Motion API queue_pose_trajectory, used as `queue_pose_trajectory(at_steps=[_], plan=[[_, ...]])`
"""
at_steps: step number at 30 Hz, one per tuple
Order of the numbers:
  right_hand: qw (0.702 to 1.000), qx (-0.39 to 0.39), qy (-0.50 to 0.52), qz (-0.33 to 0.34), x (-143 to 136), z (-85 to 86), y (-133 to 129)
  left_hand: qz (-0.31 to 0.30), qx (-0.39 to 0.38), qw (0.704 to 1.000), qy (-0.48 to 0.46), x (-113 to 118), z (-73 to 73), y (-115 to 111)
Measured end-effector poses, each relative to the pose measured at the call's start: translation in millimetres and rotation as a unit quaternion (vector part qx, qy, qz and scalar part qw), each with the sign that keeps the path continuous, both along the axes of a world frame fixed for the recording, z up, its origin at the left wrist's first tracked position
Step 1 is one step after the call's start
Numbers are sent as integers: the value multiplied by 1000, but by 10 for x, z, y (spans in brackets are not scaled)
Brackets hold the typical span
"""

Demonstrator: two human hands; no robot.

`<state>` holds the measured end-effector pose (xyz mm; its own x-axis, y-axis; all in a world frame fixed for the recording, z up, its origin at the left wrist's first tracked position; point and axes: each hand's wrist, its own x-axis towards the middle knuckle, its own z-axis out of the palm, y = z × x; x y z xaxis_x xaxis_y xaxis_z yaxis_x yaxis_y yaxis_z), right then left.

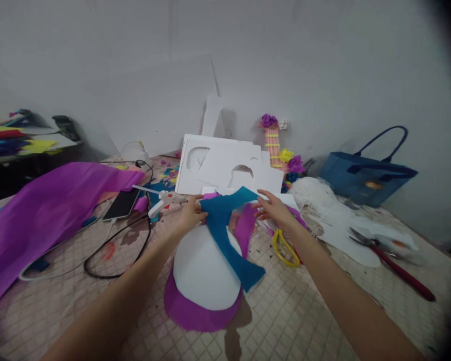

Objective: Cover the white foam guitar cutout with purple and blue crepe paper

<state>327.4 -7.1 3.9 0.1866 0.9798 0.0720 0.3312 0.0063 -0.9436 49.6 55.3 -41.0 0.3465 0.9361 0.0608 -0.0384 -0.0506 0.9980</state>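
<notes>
A curved blue piece [225, 228] lies across a white rounded shape [206, 271] with purple material [199, 318] showing beneath its lower edge. My left hand [193, 213] is at the blue piece's upper left corner, fingers closed on it. Near the upper right end of the same piece is my right hand [272, 206], its fingers spread and nothing plainly held. A purple strip [245, 229] shows between the blue piece and my right hand. The yellow scissors handle [283, 249] lies just below my right hand.
Left of my left hand are a white glue gun [161, 201], a phone [122, 204], cables and purple sheet [67, 200]. White cut boards [225, 163] stand behind. Red-handled pliers [398, 268] and a blue bag [364, 175] are at right.
</notes>
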Motion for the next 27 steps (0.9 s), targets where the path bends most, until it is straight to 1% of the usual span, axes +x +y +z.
queue_pose_trajectory(at_steps=[3,5,7,9,11,13,16,18,21,24,27], plan=[[992,1,-117,-39,216,52,-269,9,17,999,34,8,-25,34],[977,-6,-204,-55,362,28,-471,7,20,998,53,26,-27,44],[953,-29,-293,-66,480,-48,-647,4,22,998,65,45,-14,39],[923,-61,-372,-72,554,-151,-764,3,25,997,72,57,16,20],[892,-91,-435,-85,575,-246,-814,2,28,997,75,58,58,-12],[863,-117,-481,-104,554,-304,-817,0,31,997,77,51,103,-50],[828,-150,-525,-127,488,-312,-813,-9,26,996,80,38,145,-95],[813,-166,-542,-133,449,-289,-833,-8,14,997,77,34,151,-111],[804,-173,-555,-126,419,-260,-884,12,-13,998,62,38,146,-118],[809,-165,-553,-110,415,-258,-906,27,-45,998,41,43,160,-122],[820,-156,-539,-113,417,-252,-895,23,-62,997,29,42,193,-132]])
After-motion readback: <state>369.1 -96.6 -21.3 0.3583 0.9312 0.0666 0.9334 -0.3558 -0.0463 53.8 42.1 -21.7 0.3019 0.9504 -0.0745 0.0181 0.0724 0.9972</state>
